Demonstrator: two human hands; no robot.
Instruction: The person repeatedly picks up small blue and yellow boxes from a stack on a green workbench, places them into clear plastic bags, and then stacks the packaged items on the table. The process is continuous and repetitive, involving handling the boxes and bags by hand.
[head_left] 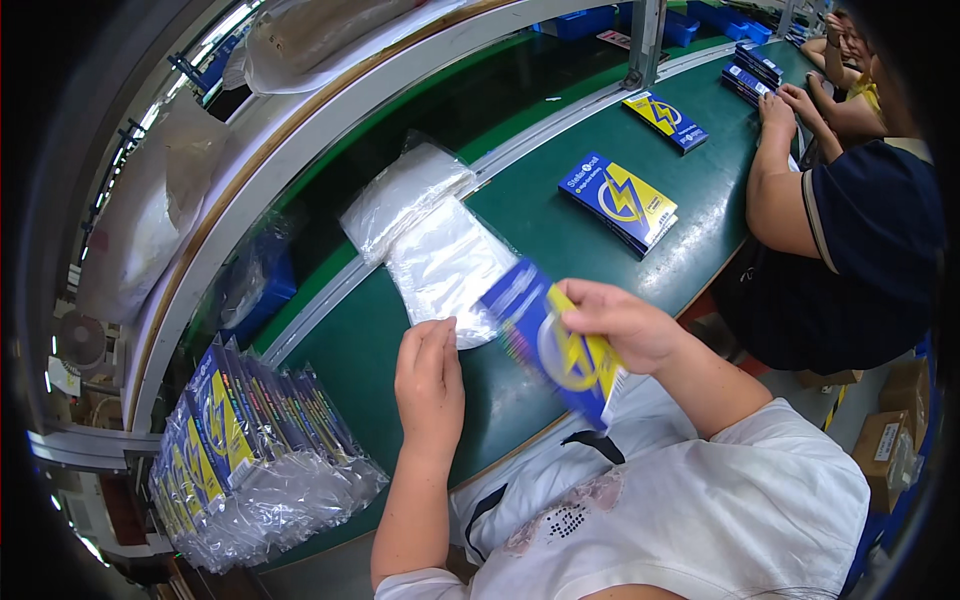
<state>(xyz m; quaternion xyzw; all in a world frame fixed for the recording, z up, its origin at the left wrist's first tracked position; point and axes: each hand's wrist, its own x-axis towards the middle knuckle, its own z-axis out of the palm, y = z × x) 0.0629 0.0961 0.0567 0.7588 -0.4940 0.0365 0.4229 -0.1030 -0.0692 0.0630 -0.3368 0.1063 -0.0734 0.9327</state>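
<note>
My right hand (625, 325) grips a flat blue-and-yellow box (560, 345), slightly blurred and tilted over the bench's near edge. The box's upper left end overlaps a stack of clear plastic bags (445, 265) on the green tabletop. At the near edge of these bags is my left hand (430, 375), its fingers pressed together on the top bag; the thumb is mostly hidden. Another bundle of clear bags (405, 195) lies just beyond, partly under the rail side. Farther right rest a small pile of the same boxes (620, 203) and another pile (667, 120).
Many bagged boxes (255, 440) stand in a row at the left end of the green bench (520, 400). A metal rail (545, 125) runs along the back. At right, a co-worker in a dark shirt (870, 220) handles dark blue boxes (750, 75). Cartons (890, 440) stand below.
</note>
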